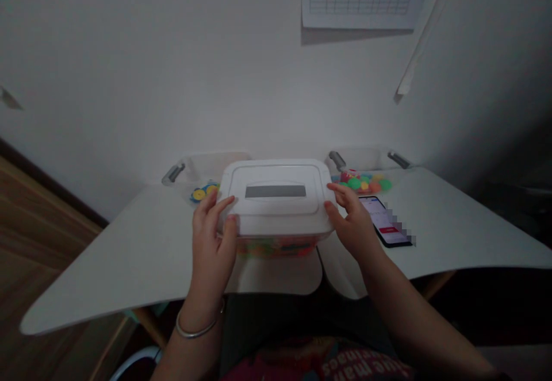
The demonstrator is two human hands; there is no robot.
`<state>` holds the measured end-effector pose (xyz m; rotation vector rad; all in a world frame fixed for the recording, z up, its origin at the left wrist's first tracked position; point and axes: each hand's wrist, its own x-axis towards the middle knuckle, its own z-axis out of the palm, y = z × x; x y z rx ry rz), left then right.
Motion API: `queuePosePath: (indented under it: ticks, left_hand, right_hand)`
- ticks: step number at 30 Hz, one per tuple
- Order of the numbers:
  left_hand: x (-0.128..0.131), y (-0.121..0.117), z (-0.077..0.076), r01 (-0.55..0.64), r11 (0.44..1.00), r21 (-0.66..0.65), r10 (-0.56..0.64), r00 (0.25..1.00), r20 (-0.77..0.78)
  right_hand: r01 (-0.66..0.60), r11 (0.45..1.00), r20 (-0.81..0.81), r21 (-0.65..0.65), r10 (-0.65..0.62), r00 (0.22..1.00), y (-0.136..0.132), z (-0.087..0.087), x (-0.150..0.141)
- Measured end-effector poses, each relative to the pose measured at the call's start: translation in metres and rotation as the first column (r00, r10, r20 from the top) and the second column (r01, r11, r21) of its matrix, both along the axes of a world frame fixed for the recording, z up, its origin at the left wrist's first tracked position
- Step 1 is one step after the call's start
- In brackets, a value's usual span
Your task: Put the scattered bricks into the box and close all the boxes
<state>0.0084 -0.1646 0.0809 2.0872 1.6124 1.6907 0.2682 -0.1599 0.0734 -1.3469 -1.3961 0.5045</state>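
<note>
A clear plastic storage box with a white lid is between my hands at the middle of the table. The lid sits on top and bears a grey strip in its centre. Blurred green, orange and red contents show through the front wall. My left hand grips the left side, its thumb and fingers on the lid's edge. On the opposite side, my right hand holds the right edge, thumb and forefinger on the lid's rim. The undersides of both grips are hidden.
Behind the box, a clear bin at left holds yellow and blue pieces. Another bin at right contains colourful round pieces. A phone lies beside my right hand. The white table meets the wall behind.
</note>
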Motion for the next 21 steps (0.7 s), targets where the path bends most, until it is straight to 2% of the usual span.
queuePosePath:
  ticks: [5, 10, 14, 21]
  left_hand:
    - [-0.005, 0.006, -0.006, -0.003, 0.996, -0.087, -0.004, 0.997, -0.073]
    - [-0.009, 0.010, -0.009, 0.016, 0.994, -0.105, -0.019, 0.999, -0.026]
    - [-0.010, 0.009, -0.008, 0.006, 0.992, -0.124, -0.013, 0.998, -0.054]
    - [-0.007, 0.006, -0.004, -0.117, 0.984, -0.135, 0.083, 0.969, -0.233]
  right_hand:
    - [-0.001, 0.998, 0.159, -0.057, 0.010, 0.987, 0.002, -0.007, 0.001]
    - [0.019, 0.999, 0.306, -0.046, -0.004, 0.952, 0.006, -0.017, 0.000]
    - [0.010, 0.995, 0.358, -0.096, 0.025, 0.933, 0.005, -0.020, 0.000]
    - [0.007, 0.994, 0.442, -0.113, 0.043, 0.896, -0.002, -0.018, -0.001]
